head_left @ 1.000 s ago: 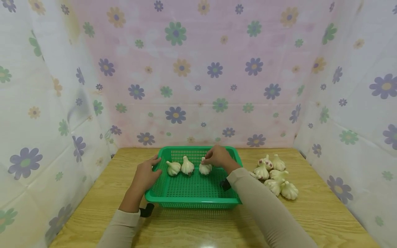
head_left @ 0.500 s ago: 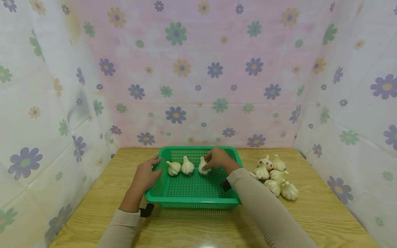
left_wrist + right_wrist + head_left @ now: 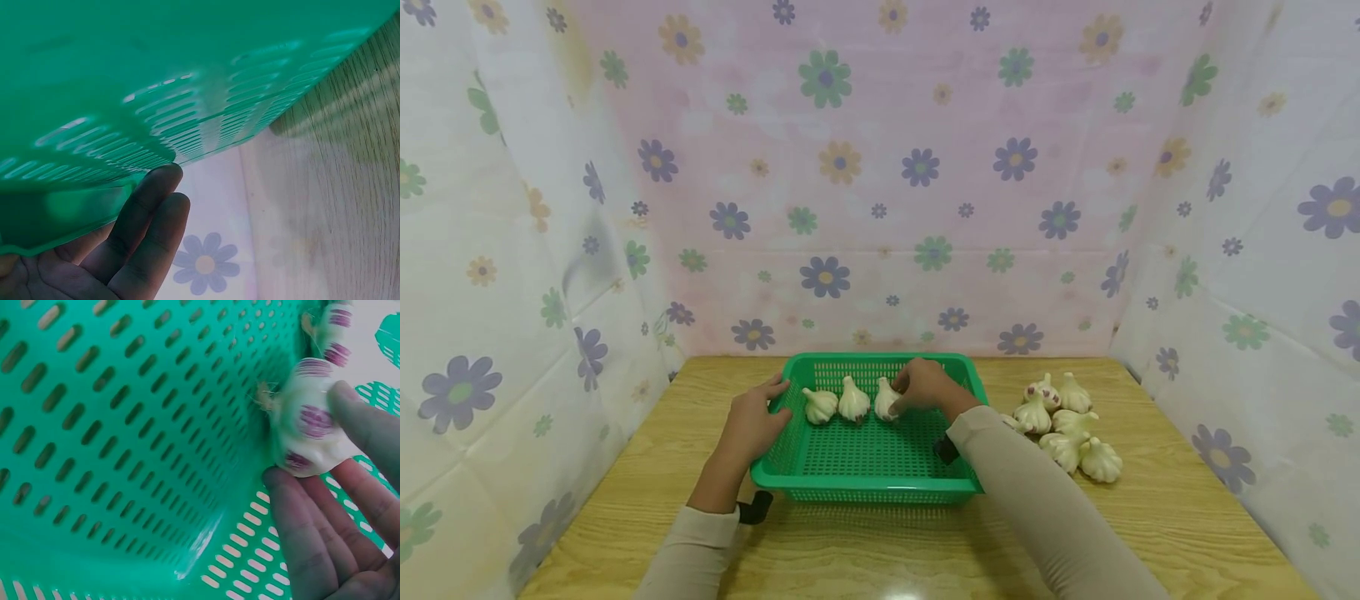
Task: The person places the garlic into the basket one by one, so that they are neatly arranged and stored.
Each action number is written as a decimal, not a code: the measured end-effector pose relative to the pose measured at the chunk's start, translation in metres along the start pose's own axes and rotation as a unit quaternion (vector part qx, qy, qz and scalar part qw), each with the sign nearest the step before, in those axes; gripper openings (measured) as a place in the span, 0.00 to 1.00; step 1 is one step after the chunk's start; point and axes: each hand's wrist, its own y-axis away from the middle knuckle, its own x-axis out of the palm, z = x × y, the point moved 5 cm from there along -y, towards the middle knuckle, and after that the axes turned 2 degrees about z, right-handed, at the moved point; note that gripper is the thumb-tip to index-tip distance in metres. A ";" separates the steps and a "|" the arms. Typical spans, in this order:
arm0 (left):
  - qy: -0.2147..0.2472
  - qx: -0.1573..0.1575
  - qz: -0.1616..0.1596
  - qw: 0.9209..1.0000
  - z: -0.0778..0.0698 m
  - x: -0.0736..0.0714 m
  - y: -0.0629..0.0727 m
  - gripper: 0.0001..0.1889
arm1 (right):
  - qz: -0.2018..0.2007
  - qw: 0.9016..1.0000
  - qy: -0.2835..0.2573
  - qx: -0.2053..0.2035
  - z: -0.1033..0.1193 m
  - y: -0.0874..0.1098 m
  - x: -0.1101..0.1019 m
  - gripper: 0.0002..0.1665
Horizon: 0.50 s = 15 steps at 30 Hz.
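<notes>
A green plastic basket [image 3: 868, 483] stands on the table, with three garlic bulbs in a row toward its far side. My left hand [image 3: 755, 423] holds the basket's left rim, and in the left wrist view its fingers [image 3: 153, 231] lie against the outside of the basket. Inside, my right hand [image 3: 928, 386] grips the rightmost garlic bulb [image 3: 886, 400] from its right side. The right wrist view shows thumb and fingers around this white, purple-streaked bulb [image 3: 312, 422]. Left of it sit the middle bulb [image 3: 853, 402] and the left bulb [image 3: 821, 407], apart from both hands.
A loose pile of several garlic bulbs [image 3: 1063, 425] lies on the wooden table [image 3: 1165, 500] to the right of the basket, partly behind my right sleeve [image 3: 1037, 492]. Flower-patterned cloth [image 3: 880, 208] closes off the back and both sides.
My right hand has shifted its hold from the bulb's top down to its right side. That bulb has moved slightly left, closer to the middle one. My left hand stays on the rim.
</notes>
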 end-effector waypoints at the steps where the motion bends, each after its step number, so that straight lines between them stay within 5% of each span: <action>1: 0.000 0.001 0.000 1.000 0.000 0.000 0.000 0.29 | 0.000 1.000 -0.001 -0.003 0.000 0.000 0.001 0.28; 15: -0.007 0.001 0.002 1.000 0.002 0.000 -0.001 0.29 | 0.003 1.000 0.004 -0.012 0.004 0.001 0.002 0.28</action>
